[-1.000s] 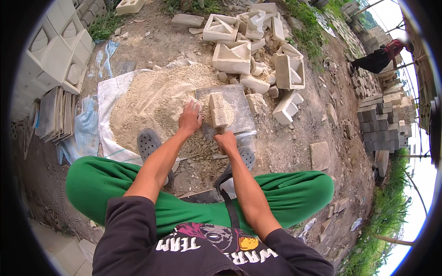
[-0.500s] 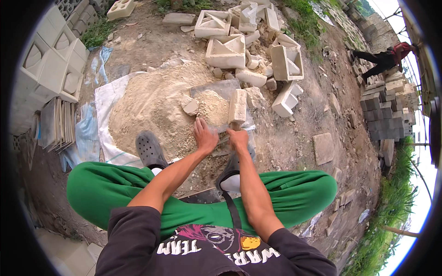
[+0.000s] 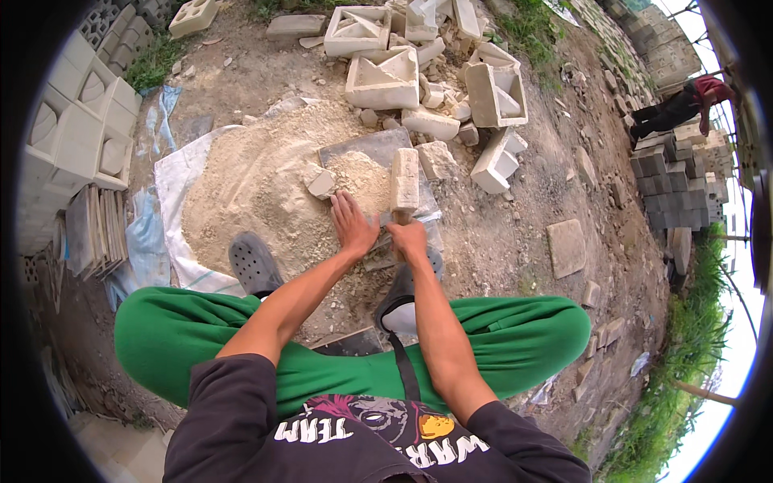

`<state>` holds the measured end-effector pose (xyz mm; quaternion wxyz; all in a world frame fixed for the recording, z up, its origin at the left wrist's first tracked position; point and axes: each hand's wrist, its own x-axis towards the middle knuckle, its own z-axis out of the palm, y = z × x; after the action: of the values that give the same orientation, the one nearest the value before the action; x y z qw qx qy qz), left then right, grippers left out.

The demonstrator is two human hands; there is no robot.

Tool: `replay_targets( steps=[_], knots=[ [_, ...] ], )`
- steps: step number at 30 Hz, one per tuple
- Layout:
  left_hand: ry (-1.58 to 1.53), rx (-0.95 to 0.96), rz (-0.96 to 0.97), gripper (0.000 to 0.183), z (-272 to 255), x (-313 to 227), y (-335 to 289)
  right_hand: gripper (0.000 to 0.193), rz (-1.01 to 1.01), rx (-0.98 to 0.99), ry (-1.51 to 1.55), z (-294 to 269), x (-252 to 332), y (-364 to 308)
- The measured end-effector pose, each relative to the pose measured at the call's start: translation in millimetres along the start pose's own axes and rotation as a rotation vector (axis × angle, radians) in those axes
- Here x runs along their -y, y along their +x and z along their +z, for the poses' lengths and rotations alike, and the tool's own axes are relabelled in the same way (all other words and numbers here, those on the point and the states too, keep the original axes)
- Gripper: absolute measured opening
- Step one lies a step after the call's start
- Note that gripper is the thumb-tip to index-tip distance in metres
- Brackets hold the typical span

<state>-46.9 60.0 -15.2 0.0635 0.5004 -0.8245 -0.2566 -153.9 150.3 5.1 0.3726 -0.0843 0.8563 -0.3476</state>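
Note:
My right hand (image 3: 408, 240) is closed around the short handle of a dusty, block-headed mallet (image 3: 405, 179). The mallet's pale head lies over the right side of a dark flat slab (image 3: 334, 150), beside a small heap of crushed pale material (image 3: 359, 182). My left hand (image 3: 354, 225) rests at the heap's near edge with its fingers stretched out, holding nothing. Just beyond those fingertips lies a broken pale chunk (image 3: 320, 183); whether they touch it is hard to tell.
Crushed powder (image 3: 241, 185) covers a white sheet (image 3: 173, 233) on the left. Broken hollow blocks (image 3: 383, 79) and rubble lie beyond the slab. Stacked pale blocks (image 3: 88, 105) stand at far left, grey blocks (image 3: 668, 181) at right. A person (image 3: 684, 105) bends near the grey stack.
The view has shifted slightly. My left hand sits a little farther right of the chunk, fingers still extended. My right hand keeps its grip on the mallet. The distant person has changed stance.

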Motion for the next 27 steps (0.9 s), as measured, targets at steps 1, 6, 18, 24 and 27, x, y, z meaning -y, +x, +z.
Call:
replay_targets(
  steps=[1, 6, 18, 24, 27],
  knots=[
    [0.013, 0.018, 0.005, 0.100, -0.8, -1.2, 0.8, 0.047, 0.002, -0.005, 0.018, -0.2, 0.0, -0.5],
    [0.049, 0.029, 0.107, 0.098, -2.6, 2.4, 9.0, 0.045, -0.027, -0.001, 0.027, -1.9, -0.4, -1.5],
    [0.157, -0.021, 0.255, 0.073, -24.8, 3.7, 27.9, 0.049, -0.040, -0.016, -0.007, 0.3, -4.8, 4.1],
    [0.164, 0.012, 0.302, 0.059, -44.9, -0.8, 36.7, 0.048, -0.015, -0.043, -0.030, -2.8, -3.0, 2.7],
    [0.120, 0.015, 0.318, 0.055, -46.2, 10.4, 40.4, 0.050, 0.050, 0.048, 0.040, -2.2, 12.1, -12.3]
  ],
)
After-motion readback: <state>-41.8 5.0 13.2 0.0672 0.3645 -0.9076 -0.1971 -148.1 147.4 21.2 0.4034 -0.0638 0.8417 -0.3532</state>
